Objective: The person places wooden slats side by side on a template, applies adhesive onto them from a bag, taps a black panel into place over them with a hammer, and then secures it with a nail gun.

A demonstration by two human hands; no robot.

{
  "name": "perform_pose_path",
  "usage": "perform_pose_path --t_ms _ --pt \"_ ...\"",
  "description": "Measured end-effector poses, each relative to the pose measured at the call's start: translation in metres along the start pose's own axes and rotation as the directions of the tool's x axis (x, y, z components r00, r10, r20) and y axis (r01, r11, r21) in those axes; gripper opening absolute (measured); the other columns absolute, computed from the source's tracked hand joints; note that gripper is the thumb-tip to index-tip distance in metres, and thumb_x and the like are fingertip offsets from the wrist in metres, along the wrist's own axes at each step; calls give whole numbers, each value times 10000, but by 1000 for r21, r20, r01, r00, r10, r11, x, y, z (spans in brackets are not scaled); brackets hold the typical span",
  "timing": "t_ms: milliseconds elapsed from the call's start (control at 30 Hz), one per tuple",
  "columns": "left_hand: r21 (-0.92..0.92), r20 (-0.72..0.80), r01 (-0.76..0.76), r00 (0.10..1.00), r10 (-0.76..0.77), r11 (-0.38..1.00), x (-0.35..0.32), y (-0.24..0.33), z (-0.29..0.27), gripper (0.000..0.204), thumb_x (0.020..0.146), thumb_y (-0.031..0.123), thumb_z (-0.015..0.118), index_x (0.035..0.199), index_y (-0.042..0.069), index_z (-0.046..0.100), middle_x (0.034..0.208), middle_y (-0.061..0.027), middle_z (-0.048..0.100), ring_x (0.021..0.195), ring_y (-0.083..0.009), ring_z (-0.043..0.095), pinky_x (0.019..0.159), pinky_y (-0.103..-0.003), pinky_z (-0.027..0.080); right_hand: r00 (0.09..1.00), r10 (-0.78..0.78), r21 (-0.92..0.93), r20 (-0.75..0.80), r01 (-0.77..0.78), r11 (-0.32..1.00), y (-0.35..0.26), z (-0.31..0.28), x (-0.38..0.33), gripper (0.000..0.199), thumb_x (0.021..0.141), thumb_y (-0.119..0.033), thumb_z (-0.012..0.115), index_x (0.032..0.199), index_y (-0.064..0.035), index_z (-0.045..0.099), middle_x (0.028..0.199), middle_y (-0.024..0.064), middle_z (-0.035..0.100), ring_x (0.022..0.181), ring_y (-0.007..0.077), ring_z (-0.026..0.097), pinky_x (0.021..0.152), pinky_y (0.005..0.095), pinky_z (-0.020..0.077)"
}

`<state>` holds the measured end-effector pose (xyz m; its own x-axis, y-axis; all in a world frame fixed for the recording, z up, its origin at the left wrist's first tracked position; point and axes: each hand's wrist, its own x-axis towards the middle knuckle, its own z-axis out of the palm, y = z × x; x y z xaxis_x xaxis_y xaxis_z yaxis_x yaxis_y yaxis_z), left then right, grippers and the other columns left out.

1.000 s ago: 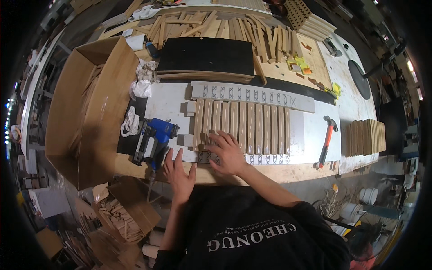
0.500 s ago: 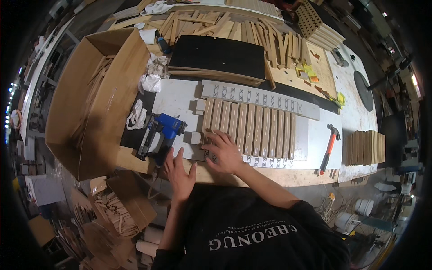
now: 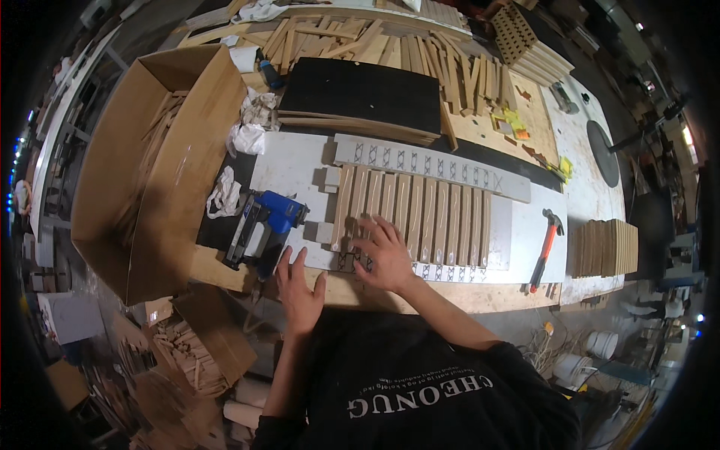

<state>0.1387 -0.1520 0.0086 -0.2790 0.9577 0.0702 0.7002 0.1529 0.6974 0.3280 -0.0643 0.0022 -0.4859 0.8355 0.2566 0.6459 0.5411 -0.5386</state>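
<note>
A row of several wooden strips (image 3: 423,217) stands side by side, with shiny lines that look like glue along their tops. Grey boards with inked crosses run along their far ends (image 3: 427,165) and near ends. My right hand (image 3: 388,259) rests over the near left part of the row, fingers spread, with nothing visible in it; whether the fingertips press on the strips I cannot tell. At the table's near edge, my left hand (image 3: 301,294) hovers with fingers apart and empty. Beyond it lies a blue nail gun (image 3: 280,214). Small pale blocks (image 3: 325,232) sit left of the strips.
A claw hammer (image 3: 551,244) with an orange handle lies to the right. Stacked wooden pieces (image 3: 606,247) stand farther right. Black panels (image 3: 360,97) are piled behind the strips, with loose sticks beyond. A tall cardboard box (image 3: 180,172) and crumpled paper (image 3: 225,193) occupy the left.
My right hand has shifted slightly to the right along the strips, off the leftmost one. My left hand stays almost where it was. The whole view has drifted a little.
</note>
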Motion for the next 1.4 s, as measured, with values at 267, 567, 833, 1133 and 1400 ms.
perform_pose_path --t_ms 267,567,833,1133,1400 --pt "272 125 -182 980 153 945 31 21 35 756 684 222 750 1343 114 395 1427 -162 227 1297 -392 237 1023 -552 248 999 36 106 -36 -32 994 7 -23 -23 229 674 -169 639 895 -119 612 1222 126 501 1193 375 417 978 477 356" --pt "307 215 -129 974 63 943 62 23 42 1006 547 287 845 1394 164 318 1449 -153 181 1351 -381 145 1052 -627 109 960 172 151 -221 -140 979 26 -49 -54 262 674 -140 642 933 -111 614 1172 141 523 1113 383 473 928 468 397" --pt "381 233 -118 972 28 917 75 35 33 1133 459 312 875 1415 207 275 1479 -149 133 1376 -377 80 1045 -649 67 982 138 58 -131 -131 990 43 -22 45 365 692 -173 647 1052 -126 605 1022 88 544 1000 297 516 849 418 428" --pt "370 180 -69 984 1 926 72 33 33 1131 452 317 876 1408 204 283 1477 -157 135 1379 -373 70 1041 -655 59 979 191 -227 -64 -201 953 55 3 93 391 672 -198 644 1058 -143 624 956 88 554 945 273 533 801 381 452" --pt "414 256 -54 965 -59 909 89 42 32 1245 388 317 900 1430 211 228 1492 -192 64 1385 -397 0 1027 -677 30 956 245 179 -162 -215 960 36 -38 16 293 685 -149 628 974 -101 636 872 130 547 840 304 547 738 392 459"
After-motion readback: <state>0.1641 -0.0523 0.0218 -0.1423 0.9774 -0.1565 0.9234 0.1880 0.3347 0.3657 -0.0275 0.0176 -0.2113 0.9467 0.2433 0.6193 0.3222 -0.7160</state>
